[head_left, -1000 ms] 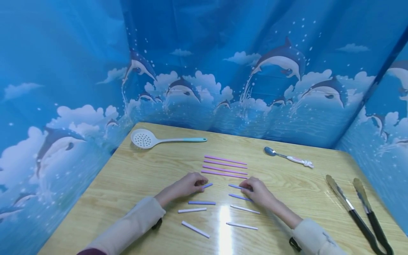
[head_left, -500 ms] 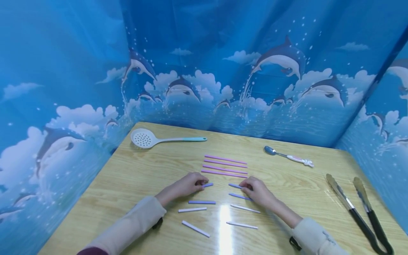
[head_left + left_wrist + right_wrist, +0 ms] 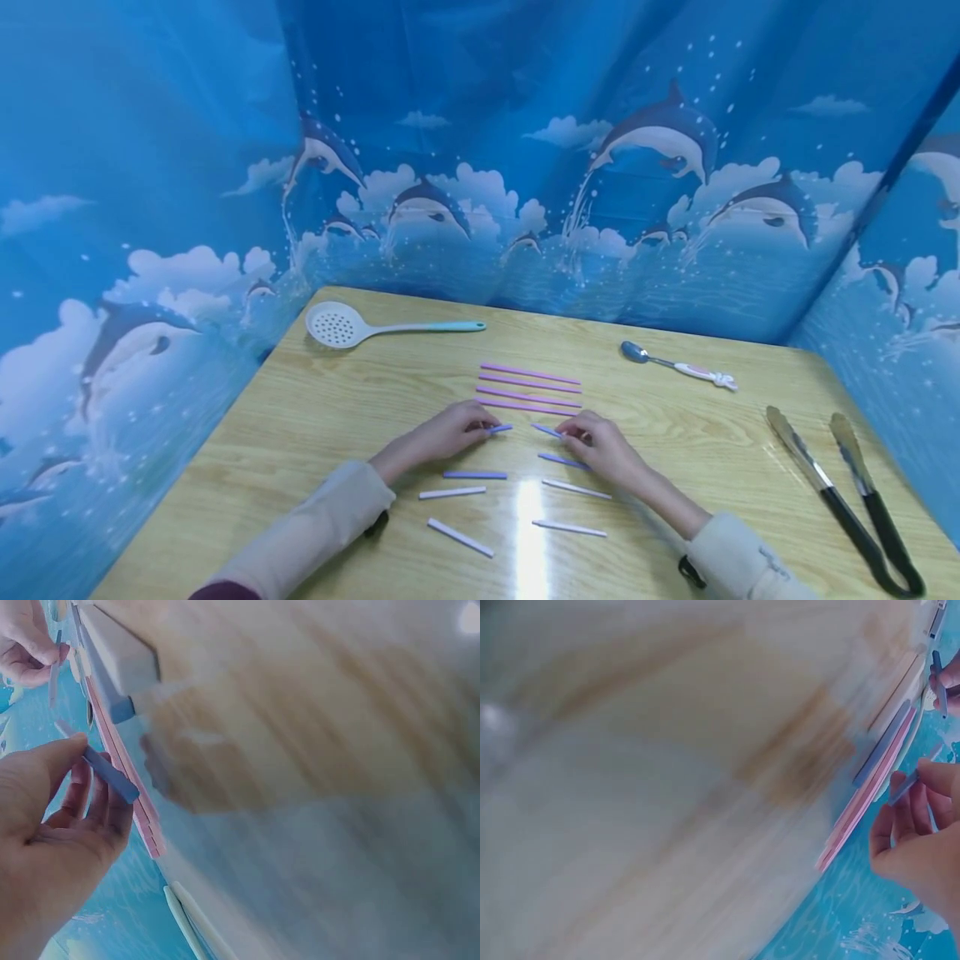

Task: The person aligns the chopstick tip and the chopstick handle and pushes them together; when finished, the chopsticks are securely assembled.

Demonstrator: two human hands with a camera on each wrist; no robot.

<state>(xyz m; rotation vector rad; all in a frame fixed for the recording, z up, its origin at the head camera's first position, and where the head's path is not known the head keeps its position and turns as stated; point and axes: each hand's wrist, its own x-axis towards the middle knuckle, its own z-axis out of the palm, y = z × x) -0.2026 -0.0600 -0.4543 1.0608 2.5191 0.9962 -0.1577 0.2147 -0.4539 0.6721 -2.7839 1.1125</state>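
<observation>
My left hand (image 3: 456, 427) pinches a short blue-purple stick (image 3: 109, 775) between thumb and fingers. Facing it, my right hand (image 3: 598, 442) pinches a similar blue-purple stick (image 3: 904, 787). The inner ends of these two sticks point toward each other with a small gap between them. Just beyond the hands, several longer pink sticks (image 3: 528, 388) lie in parallel rows. On the near side, a blue-purple stick (image 3: 475, 476) and two pale lilac sticks (image 3: 452, 493) lie on the left. Another blue-purple stick (image 3: 564, 461), partly behind the right hand, lies on the right with two pale sticks (image 3: 576, 489).
The wooden table (image 3: 360, 392) carries a white slotted skimmer (image 3: 337, 326) with a turquoise handle at the back left. A spoon (image 3: 675, 367) with a white handle lies back right. Black-handled tongs (image 3: 847, 508) lie spread at the right edge. A dolphin-print curtain (image 3: 480, 167) surrounds the table.
Both hands have shifted slightly away from me and toward each other, carrying their sticks, so the gap between the sticks has narrowed. The other sticks stay in place.
</observation>
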